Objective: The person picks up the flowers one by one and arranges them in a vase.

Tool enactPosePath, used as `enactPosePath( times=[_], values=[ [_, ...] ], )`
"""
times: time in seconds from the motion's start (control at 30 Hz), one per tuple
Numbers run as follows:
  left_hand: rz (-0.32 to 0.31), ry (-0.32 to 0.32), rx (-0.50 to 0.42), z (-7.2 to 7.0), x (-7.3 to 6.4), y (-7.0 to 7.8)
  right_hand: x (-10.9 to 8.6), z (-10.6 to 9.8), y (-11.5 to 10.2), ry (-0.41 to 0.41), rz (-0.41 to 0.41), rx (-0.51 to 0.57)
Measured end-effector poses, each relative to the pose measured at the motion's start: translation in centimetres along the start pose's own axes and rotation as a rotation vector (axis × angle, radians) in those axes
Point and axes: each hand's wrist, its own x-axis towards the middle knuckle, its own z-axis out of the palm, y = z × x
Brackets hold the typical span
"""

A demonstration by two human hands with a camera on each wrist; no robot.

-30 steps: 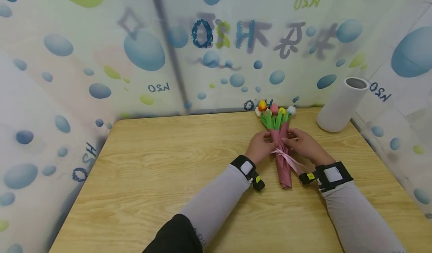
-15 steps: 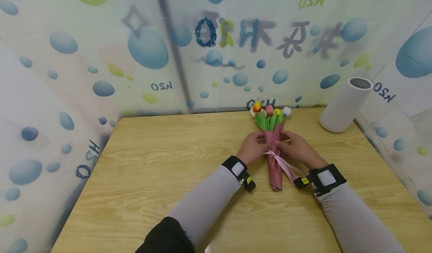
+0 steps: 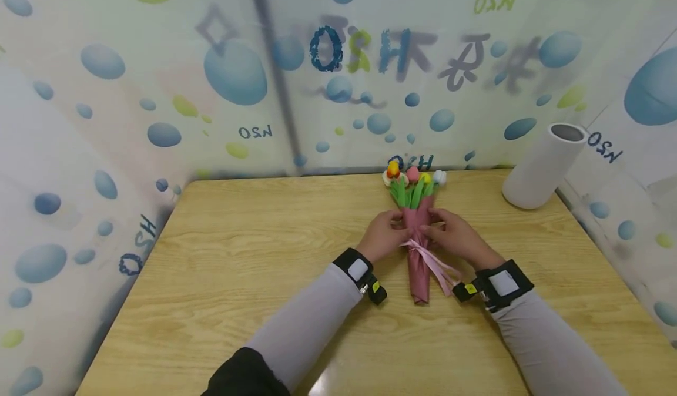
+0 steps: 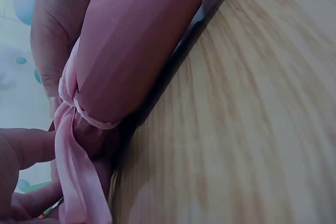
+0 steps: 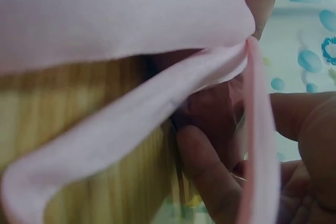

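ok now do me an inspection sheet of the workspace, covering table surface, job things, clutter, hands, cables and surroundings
surface: wood-grain table, no damage seen
job things: bouquet in dark pink wrap, flower heads toward the backdrop; pale pink ribbon knotted round the wrap, ends loose
clutter: nothing seen; a white vase stands near the back right corner, open at the top
left hand: grips the wrap's left side, above the knot
right hand: grips the wrap's right side, opposite
cables: nothing seen
surroundings: backdrop printed with blue and green spots and lettering
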Motion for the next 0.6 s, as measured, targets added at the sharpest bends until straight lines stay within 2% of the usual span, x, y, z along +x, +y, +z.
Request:
enactPosePath(
  times=[0.13, 0.47, 0.6],
  values=[
    [0.004, 0.007, 0.013, -0.8, -0.6, -0.3, 0.2, 0.8, -0.3, 0.002, -0.007, -0.006],
    [-0.031, -0.009, -0.081, -2.4, -2.1, -1.0, 0.3, 2.2, -0.8, -0.017, -0.043, 0.042],
    [-0.033, -0.008, -0.079, -3.0, -2.5, -1.5, 0.3, 2.8, -1.0, -0.015, -0.061, 0.049]
  ],
)
